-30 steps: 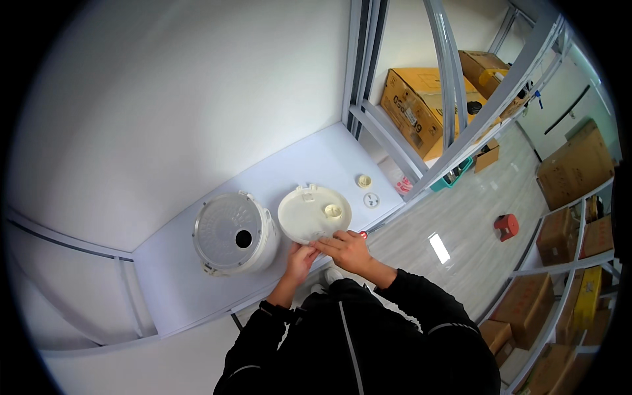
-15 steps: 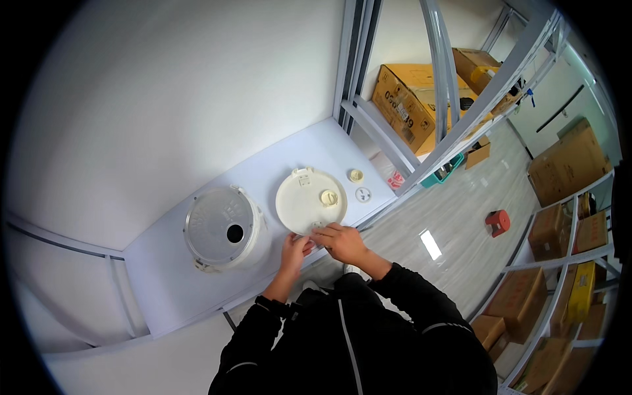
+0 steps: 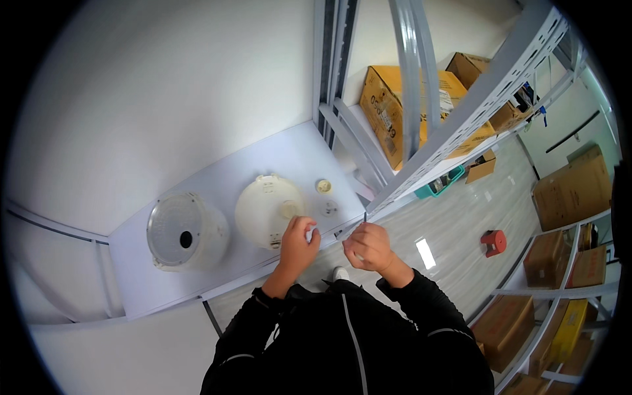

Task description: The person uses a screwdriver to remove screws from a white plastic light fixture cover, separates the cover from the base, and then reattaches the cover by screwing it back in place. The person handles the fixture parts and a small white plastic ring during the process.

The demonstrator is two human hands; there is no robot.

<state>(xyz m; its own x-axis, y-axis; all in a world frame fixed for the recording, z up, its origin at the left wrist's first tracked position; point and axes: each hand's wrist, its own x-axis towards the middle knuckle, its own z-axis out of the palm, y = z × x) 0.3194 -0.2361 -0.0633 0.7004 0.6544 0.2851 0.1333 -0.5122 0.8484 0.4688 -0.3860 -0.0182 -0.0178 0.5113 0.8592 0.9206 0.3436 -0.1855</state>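
My left hand [image 3: 299,245], fingers curled, is over the front right edge of a round cream lid [image 3: 253,214]. Whether anything is inside its grasp is hidden. To its right, past the table's front edge, my right hand [image 3: 370,249] is closed like a fist; what it may hold does not show clearly. On the lid sit a small cream ring [image 3: 288,209] and, near the front rim, a small fitting [image 3: 275,243]. Further right lie a small cream cap [image 3: 323,186] and a pale disc with holes [image 3: 329,208]. A white drum [image 3: 216,238] with a clear, dark-holed top stands left.
A grey metal shelf frame [image 3: 484,85] rises at the right end of the white table [image 3: 164,289], with a yellow carton [image 3: 378,108] behind it. A red stool [image 3: 493,242] stands on the floor. Cartons [image 3: 503,329] fill shelves at lower right.
Both hands have left the lid's front rim and moved apart, the right one away to the right past the table edge. My view has shifted, so the table things appear further left.
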